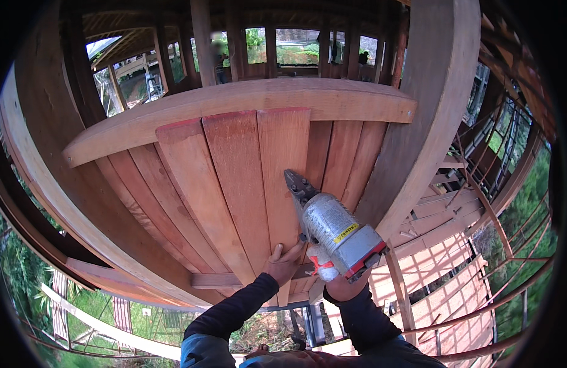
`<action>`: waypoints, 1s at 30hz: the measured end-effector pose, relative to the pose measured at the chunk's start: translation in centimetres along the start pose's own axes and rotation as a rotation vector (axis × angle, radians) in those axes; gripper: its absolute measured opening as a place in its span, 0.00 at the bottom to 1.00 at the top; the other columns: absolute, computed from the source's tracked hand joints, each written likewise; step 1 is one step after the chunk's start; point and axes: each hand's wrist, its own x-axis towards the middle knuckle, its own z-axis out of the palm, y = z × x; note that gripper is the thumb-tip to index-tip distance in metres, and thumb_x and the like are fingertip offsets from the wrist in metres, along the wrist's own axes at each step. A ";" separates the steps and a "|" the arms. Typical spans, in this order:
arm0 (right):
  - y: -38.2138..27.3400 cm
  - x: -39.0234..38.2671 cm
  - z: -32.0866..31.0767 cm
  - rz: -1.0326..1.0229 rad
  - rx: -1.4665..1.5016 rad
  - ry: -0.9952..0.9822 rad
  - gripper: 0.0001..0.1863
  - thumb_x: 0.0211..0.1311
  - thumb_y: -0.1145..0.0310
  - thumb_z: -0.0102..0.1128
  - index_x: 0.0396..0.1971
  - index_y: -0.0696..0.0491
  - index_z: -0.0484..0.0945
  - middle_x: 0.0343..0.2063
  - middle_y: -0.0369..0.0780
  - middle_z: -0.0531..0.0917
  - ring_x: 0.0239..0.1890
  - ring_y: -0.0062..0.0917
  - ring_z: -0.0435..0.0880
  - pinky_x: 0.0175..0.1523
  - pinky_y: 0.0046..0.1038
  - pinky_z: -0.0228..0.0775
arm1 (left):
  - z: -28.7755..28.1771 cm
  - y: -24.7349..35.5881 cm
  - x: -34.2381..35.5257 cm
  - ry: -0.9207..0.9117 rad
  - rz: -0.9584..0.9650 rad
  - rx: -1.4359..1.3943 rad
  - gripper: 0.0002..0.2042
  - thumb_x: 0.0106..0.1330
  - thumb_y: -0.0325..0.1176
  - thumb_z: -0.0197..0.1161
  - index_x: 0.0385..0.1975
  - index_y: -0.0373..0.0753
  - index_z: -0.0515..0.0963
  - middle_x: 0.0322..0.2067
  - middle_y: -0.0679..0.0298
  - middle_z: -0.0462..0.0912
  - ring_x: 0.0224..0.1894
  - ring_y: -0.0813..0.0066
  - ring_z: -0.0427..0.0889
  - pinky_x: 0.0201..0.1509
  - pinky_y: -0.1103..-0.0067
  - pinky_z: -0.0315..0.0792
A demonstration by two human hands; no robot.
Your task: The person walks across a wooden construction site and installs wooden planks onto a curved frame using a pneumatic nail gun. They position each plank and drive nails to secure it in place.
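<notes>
Right hand [340,285]: closed around the grip of a silver nail gun [334,228]; the fingers are mostly hidden under the tool's body, and a dark sleeve covers the forearm.
Nail gun: held tilted, its dark nose [297,184] pointed up and to the left and set against the reddish planking; a red band and a yellow label are seen on the silver housing.
Left hand [282,262]: laid flat and open against the lower end of a reddish plank [283,165], fingers spread; nothing is gripped by it. It is placed just beside the tool's body, to the left of it.
Planks: a row of reddish boards [234,184] is set side by side, running from a pale curved beam [234,101] at the top down to a short cross batten [219,280] near the hands. Three boards in the middle appear lighter and stand slightly proud of the darker ones either side.
Post: a thick pale timber post [428,92] is seen to the right of the planks, touching the beam's end.
Surroundings: open timber framing [455,214] and slats are seen lower right, green vegetation [26,276] at the left and right edges, and window openings [296,46] beyond the beam.
</notes>
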 end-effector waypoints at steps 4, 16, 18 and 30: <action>-0.9 0.6 0.3 0.076 0.133 0.057 0.18 0.45 0.66 0.69 0.36 0.56 0.77 0.33 0.42 0.81 0.35 0.31 0.82 0.40 0.31 0.73 | 0.8 -4.0 2.0 0.183 0.565 1.242 0.17 0.68 0.39 0.44 0.51 0.36 0.67 0.57 0.61 0.68 0.63 0.66 0.61 0.71 0.73 0.47; -0.6 1.2 -0.6 0.212 0.274 -0.022 0.25 0.43 0.66 0.72 0.44 0.57 0.76 0.35 0.40 0.81 0.37 0.26 0.82 0.43 0.27 0.73 | -12.4 -9.1 7.4 -0.059 0.795 0.358 0.14 0.60 0.37 0.51 0.43 0.42 0.77 0.49 0.65 0.77 0.57 0.70 0.70 0.68 0.66 0.49; -0.3 1.3 -0.1 0.174 0.290 0.092 0.17 0.44 0.64 0.71 0.36 0.50 0.79 0.33 0.36 0.81 0.35 0.27 0.81 0.40 0.29 0.72 | -12.0 -8.2 7.7 -0.265 0.756 0.376 0.18 0.64 0.35 0.46 0.53 0.43 0.70 0.58 0.63 0.70 0.63 0.67 0.63 0.69 0.66 0.50; -2.1 1.1 -0.1 0.296 0.433 0.069 0.14 0.49 0.61 0.67 0.35 0.48 0.80 0.34 0.35 0.82 0.36 0.26 0.82 0.41 0.29 0.73 | -12.2 -8.8 7.6 0.154 0.767 0.195 0.11 0.57 0.37 0.55 0.32 0.43 0.83 0.29 0.70 0.84 0.47 0.73 0.77 0.66 0.68 0.52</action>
